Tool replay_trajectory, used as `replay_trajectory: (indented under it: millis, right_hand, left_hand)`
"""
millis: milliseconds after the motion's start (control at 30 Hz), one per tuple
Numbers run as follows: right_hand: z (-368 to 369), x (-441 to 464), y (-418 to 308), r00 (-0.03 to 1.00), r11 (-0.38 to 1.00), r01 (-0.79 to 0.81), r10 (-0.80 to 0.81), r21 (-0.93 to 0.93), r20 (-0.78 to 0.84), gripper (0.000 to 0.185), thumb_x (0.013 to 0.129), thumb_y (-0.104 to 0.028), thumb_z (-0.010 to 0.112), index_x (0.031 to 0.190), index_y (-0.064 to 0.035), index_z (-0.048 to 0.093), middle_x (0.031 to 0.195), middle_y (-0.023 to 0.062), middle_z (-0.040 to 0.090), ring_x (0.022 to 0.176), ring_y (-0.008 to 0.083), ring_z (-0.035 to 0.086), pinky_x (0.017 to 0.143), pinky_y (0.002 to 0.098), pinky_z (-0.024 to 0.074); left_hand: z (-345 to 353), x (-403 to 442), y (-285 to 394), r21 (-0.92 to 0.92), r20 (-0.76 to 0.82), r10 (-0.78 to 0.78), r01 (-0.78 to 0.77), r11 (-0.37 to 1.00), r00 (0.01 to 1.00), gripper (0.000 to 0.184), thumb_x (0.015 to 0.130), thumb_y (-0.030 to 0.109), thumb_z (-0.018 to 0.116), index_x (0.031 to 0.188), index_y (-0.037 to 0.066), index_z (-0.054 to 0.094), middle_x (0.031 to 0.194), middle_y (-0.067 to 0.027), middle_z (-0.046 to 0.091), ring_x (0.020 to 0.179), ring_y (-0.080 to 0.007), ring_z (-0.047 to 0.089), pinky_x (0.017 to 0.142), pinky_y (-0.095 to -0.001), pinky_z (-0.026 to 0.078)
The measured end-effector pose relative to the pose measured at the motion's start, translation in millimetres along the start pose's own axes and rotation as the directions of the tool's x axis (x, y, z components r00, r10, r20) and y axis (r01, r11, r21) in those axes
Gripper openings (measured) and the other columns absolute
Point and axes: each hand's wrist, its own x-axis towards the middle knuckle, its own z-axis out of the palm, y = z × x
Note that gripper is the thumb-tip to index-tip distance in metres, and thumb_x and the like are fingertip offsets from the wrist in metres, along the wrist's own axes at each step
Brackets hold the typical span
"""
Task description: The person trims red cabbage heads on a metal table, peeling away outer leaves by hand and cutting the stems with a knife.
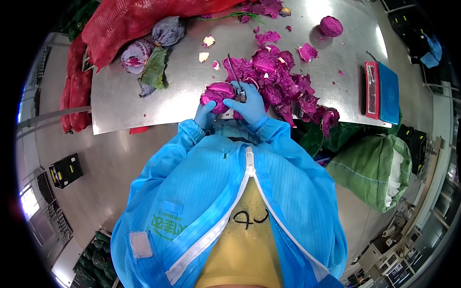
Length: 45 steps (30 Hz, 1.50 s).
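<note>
Near the table's front edge, a peeled red cabbage (219, 92) rests in my blue-gloved left hand (205, 114), whose fingers curl around its lower side. A knife (233, 70) with a thin, dark blade is gripped in my right hand (250, 103), the blade pointing away from me. The thumb of that hand reaches over to the cabbage's side. Just right of it lies a heap of loose purple cabbage leaves (273, 77), some hanging over the front edge. Part of the knife handle is hidden by the glove.
On the metal table (187, 103), a red mesh sack (125, 29) lies back left, beside two unpeeled cabbages (168, 31) and a green leaf (154, 67). A bare cabbage (331, 26) sits back right. A blue box (388, 93) stands at the right edge; a green sack (370, 168) is below.
</note>
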Motion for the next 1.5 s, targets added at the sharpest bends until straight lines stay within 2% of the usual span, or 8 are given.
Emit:
replay_trajectory:
  millis: [133,200,233,700,967,1267,1367,1500]
  right_hand:
    - [2,3,11,0.997,0.911,0.083,-0.076,0.404,-0.034,0.05,0.076,-0.035,0.073,0.113,-0.0054,0.056,0.096,0.0082,0.058,0.082,0.0181,0.057,0.071,0.0318,0.049]
    - [-10,5,3,0.926,0.713,-0.377,0.292,0.59,0.239,0.032,0.083,-0.026,0.067,0.108,-0.0071,0.058,0.084,0.0024,0.058,0.062,0.0094,0.052,0.054,0.0246,0.046]
    - [-7,4,0,0.938,0.7,-0.34,0.298,0.628,0.176,0.026,0.086,-0.026,0.064,0.102,-0.0069,0.059,0.078,0.0011,0.057,0.051,0.0065,0.048,0.043,0.0219,0.041]
    - [-18,10,12,0.88,0.717,-0.474,0.399,0.511,0.257,0.018,0.075,-0.006,0.062,0.093,-0.0034,0.058,0.07,0.0039,0.056,0.054,0.0119,0.054,0.046,0.0257,0.0454]
    - [-15,7,11,0.872,0.747,-0.488,0.431,0.451,0.23,0.017,0.071,-0.003,0.062,0.087,-0.0025,0.058,0.068,0.0046,0.055,0.054,0.0128,0.053,0.047,0.0274,0.0445]
    - [-2,0,20,0.867,0.736,-0.491,0.466,0.466,0.177,0.024,0.078,-0.023,0.069,0.086,-0.0053,0.057,0.069,0.0035,0.056,0.051,0.0121,0.053,0.046,0.0261,0.0445]
    - [4,-12,11,0.84,0.525,-0.508,0.478,0.683,0.258,0.04,0.08,-0.043,0.069,0.094,-0.0075,0.056,0.067,0.0011,0.054,0.049,0.0106,0.052,0.044,0.0239,0.0434]
    - [-3,-10,12,0.86,0.525,-0.48,0.439,0.703,0.259,0.032,0.082,-0.036,0.067,0.092,-0.0075,0.056,0.068,0.0016,0.055,0.05,0.0106,0.053,0.043,0.0242,0.0438]
  left_hand:
    - [-2,-3,-3,-0.192,0.035,-0.08,0.085,0.978,0.996,0.078,0.072,0.039,0.069,0.134,0.003,0.036,0.128,-0.014,0.05,0.117,-0.0266,0.05,0.104,-0.0396,0.037]
    - [-3,-4,-3,-0.179,0.031,-0.074,0.078,0.981,0.997,0.082,0.071,0.041,0.07,0.134,0.003,0.035,0.129,-0.0139,0.049,0.118,-0.0265,0.049,0.105,-0.0401,0.036]
    - [-4,-5,-3,-0.178,0.029,-0.076,0.08,0.981,0.997,0.082,0.071,0.041,0.07,0.134,0.003,0.035,0.129,-0.0139,0.049,0.118,-0.0265,0.049,0.105,-0.0401,0.036]
    - [-10,-2,-12,-0.041,0.033,-0.028,0.029,0.999,0.999,0.079,0.07,0.03,0.071,0.132,-0.001,0.034,0.123,-0.0161,0.052,0.11,-0.0281,0.055,0.096,-0.0411,0.045]
    - [-20,-7,-18,-0.081,-0.026,-0.174,0.171,0.982,0.984,0.078,0.069,0.03,0.071,0.131,-0.001,0.036,0.118,-0.0163,0.055,0.107,-0.029,0.057,0.092,-0.0416,0.048]
    - [-21,2,-14,-0.083,-0.04,-0.125,0.122,0.989,0.991,0.079,0.068,0.03,0.073,0.133,0.001,0.037,0.123,-0.0154,0.053,0.11,-0.028,0.055,0.093,-0.0406,0.047]
    - [-22,7,-11,-0.029,-0.024,-0.016,0.015,0.999,1.0,0.079,0.068,0.027,0.074,0.133,0.004,0.037,0.125,-0.0141,0.052,0.112,-0.027,0.054,0.093,-0.0401,0.047]
    - [-22,4,-4,-0.007,-0.044,-0.036,0.036,0.999,0.998,0.079,0.068,0.025,0.074,0.134,0.005,0.037,0.124,-0.0122,0.053,0.112,-0.0261,0.054,0.093,-0.0398,0.048]
